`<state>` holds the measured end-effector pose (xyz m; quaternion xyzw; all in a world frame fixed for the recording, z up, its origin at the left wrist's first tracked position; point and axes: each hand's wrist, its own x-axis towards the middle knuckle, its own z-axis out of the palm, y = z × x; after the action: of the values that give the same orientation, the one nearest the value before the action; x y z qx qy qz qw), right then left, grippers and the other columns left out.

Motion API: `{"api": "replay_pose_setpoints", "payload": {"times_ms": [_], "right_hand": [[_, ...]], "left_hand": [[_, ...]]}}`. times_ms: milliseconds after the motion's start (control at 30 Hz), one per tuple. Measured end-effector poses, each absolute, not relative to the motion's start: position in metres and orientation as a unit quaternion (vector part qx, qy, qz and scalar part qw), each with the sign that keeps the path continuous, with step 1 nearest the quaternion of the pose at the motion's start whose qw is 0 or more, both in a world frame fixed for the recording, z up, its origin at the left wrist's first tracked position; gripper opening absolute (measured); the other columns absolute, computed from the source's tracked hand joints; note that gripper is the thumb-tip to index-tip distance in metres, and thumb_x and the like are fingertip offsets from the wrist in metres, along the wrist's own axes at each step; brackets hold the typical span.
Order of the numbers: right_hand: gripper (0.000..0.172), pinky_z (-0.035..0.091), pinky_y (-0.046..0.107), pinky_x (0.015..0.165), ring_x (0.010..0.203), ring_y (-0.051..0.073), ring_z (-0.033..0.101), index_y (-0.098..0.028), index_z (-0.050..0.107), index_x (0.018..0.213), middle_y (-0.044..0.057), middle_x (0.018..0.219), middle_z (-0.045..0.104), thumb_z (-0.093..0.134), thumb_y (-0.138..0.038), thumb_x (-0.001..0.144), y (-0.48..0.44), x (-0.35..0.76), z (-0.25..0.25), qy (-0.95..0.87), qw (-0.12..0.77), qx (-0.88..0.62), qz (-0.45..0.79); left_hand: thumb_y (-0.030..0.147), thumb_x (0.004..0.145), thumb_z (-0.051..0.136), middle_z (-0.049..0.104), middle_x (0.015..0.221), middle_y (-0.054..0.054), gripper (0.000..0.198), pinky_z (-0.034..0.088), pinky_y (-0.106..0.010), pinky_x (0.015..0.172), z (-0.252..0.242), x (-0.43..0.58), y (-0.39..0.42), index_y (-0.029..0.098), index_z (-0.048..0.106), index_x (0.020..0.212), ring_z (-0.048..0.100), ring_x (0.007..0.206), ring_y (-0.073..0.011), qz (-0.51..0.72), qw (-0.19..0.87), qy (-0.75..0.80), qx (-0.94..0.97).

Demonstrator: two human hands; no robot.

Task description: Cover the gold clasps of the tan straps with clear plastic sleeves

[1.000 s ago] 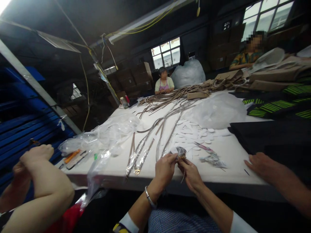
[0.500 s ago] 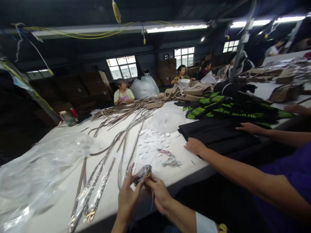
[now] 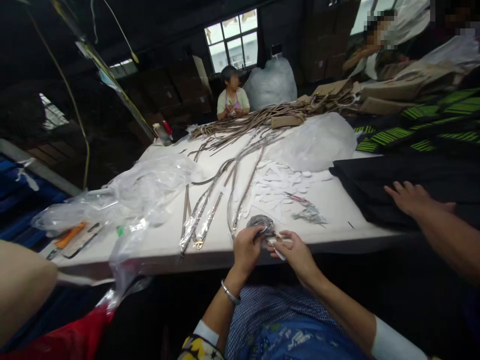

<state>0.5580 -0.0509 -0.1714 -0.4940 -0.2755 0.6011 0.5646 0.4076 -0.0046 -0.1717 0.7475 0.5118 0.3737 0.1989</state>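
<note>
Left hand pinched a coiled strap; right hand pinched a white slip alongside. Slackened left grip risked uncoiling.

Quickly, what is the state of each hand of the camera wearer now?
Left hand: closed on a dark, rounded bundle in clear plastic.
Right hand: fingers curled at a small white piece; whether it grips this cannot be told.

A silver bangle is worn on the left wrist; a white cuff, yellow-patterned black sleeve, blue-checked cloth and printed blue fabric are also worn.
</note>
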Motion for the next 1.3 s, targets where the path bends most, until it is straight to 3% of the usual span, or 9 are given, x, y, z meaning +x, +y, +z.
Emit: {"api": "replay_pose_setpoints", "payload": {"times_ms": [100, 233, 400, 467, 567, 633, 767, 900, 1300], "right_hand": [[0.044, 0.058, 0.039, 0.08, 0.084, 0.023, 0.072, -0.021, 0.053, 0.106, 0.007, 0.088, 0.075, 0.077, -0.037, 0.073, -0.053, 0.56, -0.172, -0.329, 0.578, -0.452, 0.595], [0.029, 0.054, 0.039, 0.09, 0.095, 0.023, 0.07, -0.021, 0.066, 0.105, 0.007, 0.103, 0.073, 0.069, -0.032, 0.078, -0.047, 0.568, -0.171, -0.427, 0.532, -0.43, 0.591], [0.023, 0.049, 0.037, 0.094, 0.1, 0.023, 0.066, -0.028, 0.077, 0.088, 0.003, 0.1, 0.073, 0.058, -0.019, 0.077, -0.03, 0.581, -0.165, -0.626, 0.498, -0.484, 0.354], [0.017, 0.052, 0.033, 0.084, 0.088, 0.021, 0.067, -0.026, 0.076, 0.082, 0.004, 0.099, 0.072, 0.059, -0.024, 0.08, -0.022, 0.581, -0.162, -0.644, 0.493, -0.481, 0.334], [0.021, 0.05, 0.025, 0.056, 0.06, 0.015, 0.064, -0.021, 0.072, 0.087, 0.004, 0.082, 0.072, 0.059, -0.037, 0.085, -0.009, 0.576, -0.164, -0.59, 0.466, -0.484, 0.447], [0.026, 0.046, 0.022, 0.048, 0.053, 0.014, 0.063, -0.018, 0.069, 0.087, 0.003, 0.071, 0.071, 0.059, -0.043, 0.085, -0.002, 0.573, -0.167, -0.555, 0.45, -0.48, 0.509], [0.033, 0.048, 0.022, 0.053, 0.058, 0.015, 0.066, -0.016, 0.066, 0.084, 0.004, 0.069, 0.071, 0.062, -0.049, 0.082, 0.008, 0.57, -0.172, -0.535, 0.46, -0.486, 0.516], [0.037, 0.049, 0.023, 0.056, 0.058, 0.015, 0.065, -0.016, 0.067, 0.083, 0.004, 0.07, 0.071, 0.059, -0.052, 0.083, 0.008, 0.57, -0.17, -0.533, 0.458, -0.499, 0.507], [0.033, 0.039, 0.021, 0.044, 0.042, 0.011, 0.053, -0.017, 0.066, 0.062, 0.0, 0.052, 0.063, 0.058, -0.042, 0.081, 0.015, 0.572, -0.166, -0.591, 0.363, -0.53, 0.488]], "left_hand": [[0.012, 0.081, 0.066, 0.073, 0.103, -0.004, 0.03, 0.046, -0.034, 0.09, -0.171, 0.408, -0.005, 0.027, 0.07, 0.107, 0.064, 0.098, -0.0228, 0.365, 0.199, 0.516, 0.749], [0.016, 0.081, 0.067, 0.072, 0.105, -0.005, 0.028, 0.045, -0.034, 0.09, -0.172, 0.407, -0.004, 0.027, 0.069, 0.107, 0.064, 0.1, -0.0238, 0.362, 0.204, 0.522, 0.745], [0.019, 0.082, 0.067, 0.072, 0.106, -0.004, 0.026, 0.045, -0.034, 0.09, -0.171, 0.408, -0.004, 0.027, 0.069, 0.107, 0.064, 0.1, -0.0237, 0.363, 0.208, 0.525, 0.741], [0.018, 0.082, 0.066, 0.072, 0.106, -0.004, 0.026, 0.045, -0.033, 0.089, -0.169, 0.408, -0.004, 0.026, 0.07, 0.106, 0.064, 0.099, -0.0234, 0.364, 0.212, 0.526, 0.739], [0.02, 0.083, 0.065, 0.073, 0.102, -0.004, 0.022, 0.046, -0.032, 0.085, -0.166, 0.408, -0.005, 0.026, 0.07, 0.104, 0.065, 0.096, -0.023, 0.36, 0.22, 0.529, 0.737], [0.02, 0.083, 0.063, 0.074, 0.101, -0.004, 0.022, 0.047, -0.032, 0.084, -0.164, 0.408, -0.006, 0.026, 0.071, 0.103, 0.066, 0.094, -0.0229, 0.359, 0.222, 0.532, 0.734], [0.018, 0.081, 0.065, 0.074, 0.104, -0.003, 0.026, 0.048, -0.03, 0.086, -0.161, 0.406, -0.007, 0.026, 0.071, 0.105, 0.067, 0.096, -0.0219, 0.372, 0.248, 0.523, 0.726], [0.027, 0.087, 0.06, 0.075, 0.102, -0.003, 0.021, 0.05, -0.028, 0.085, -0.159, 0.405, -0.006, 0.026, 0.073, 0.103, 0.069, 0.095, -0.0204, 0.405, 0.269, 0.521, 0.702], [0.018, 0.086, 0.059, 0.075, 0.098, -0.002, 0.02, 0.052, -0.028, 0.085, -0.171, 0.408, 0.0, 0.022, 0.072, 0.099, 0.07, 0.092, -0.0181, 0.478, 0.285, 0.526, 0.643]]}}
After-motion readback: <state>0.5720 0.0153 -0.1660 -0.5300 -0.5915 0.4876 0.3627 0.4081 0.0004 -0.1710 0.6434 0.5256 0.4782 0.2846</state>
